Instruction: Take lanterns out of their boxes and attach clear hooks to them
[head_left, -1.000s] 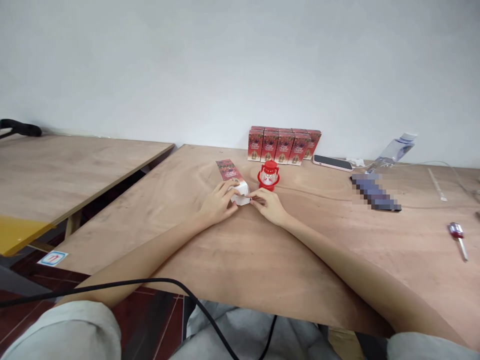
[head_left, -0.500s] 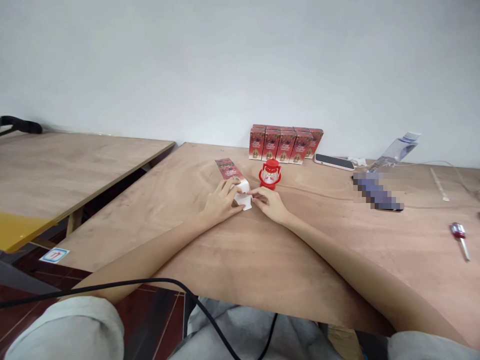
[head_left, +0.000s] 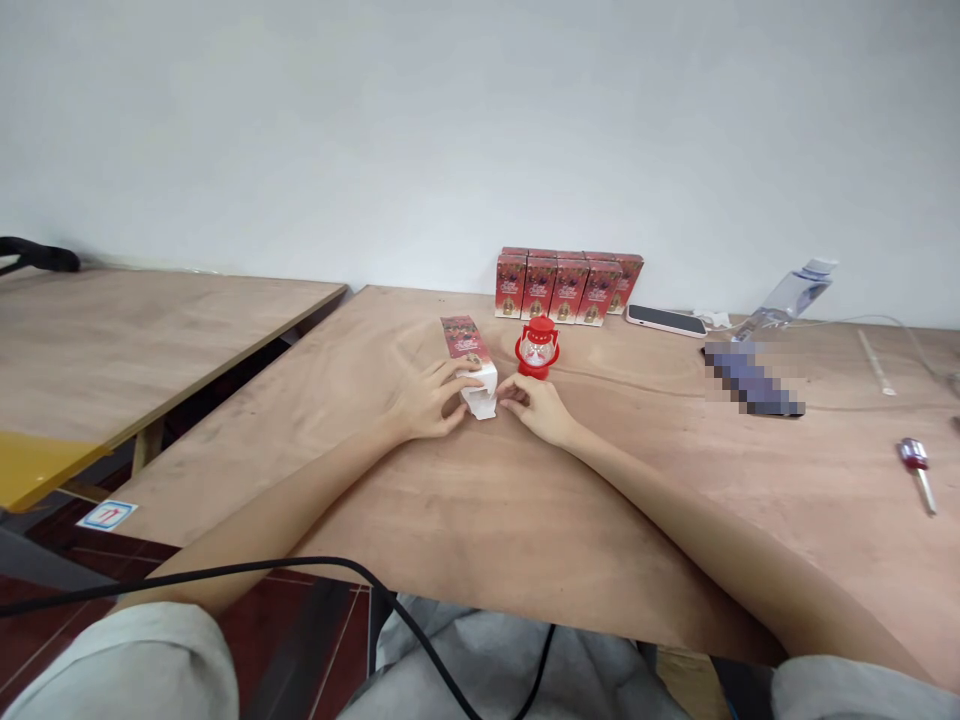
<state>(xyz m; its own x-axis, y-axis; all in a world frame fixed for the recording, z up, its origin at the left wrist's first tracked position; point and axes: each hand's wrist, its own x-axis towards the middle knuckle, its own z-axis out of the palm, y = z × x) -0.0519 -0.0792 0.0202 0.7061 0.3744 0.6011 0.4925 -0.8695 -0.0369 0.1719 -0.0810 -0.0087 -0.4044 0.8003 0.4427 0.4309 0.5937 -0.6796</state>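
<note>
The left hand [head_left: 426, 400] lies on the near end of a red box [head_left: 466, 352] that rests on its side on the desk [head_left: 480, 500], fingers curled over its white end so the box cannot slide; the right hand [head_left: 534, 405] comes in from the other side, fingertips pinching the white flap [head_left: 482, 402] at that open end, which seems to be why the box is turned with its mouth toward the person. The box sits mid-desk, well in from the near edge, its printed face up and its far end pointing at the back edge. Just beside it, to the right and touching neither hand, stands a small red lantern [head_left: 537, 348], upright. Along the back edge a row of matching boxes [head_left: 568, 287] stands against the wall, with a phone [head_left: 664, 320] to their right; a screwdriver [head_left: 918, 468] lies near the right edge
</note>
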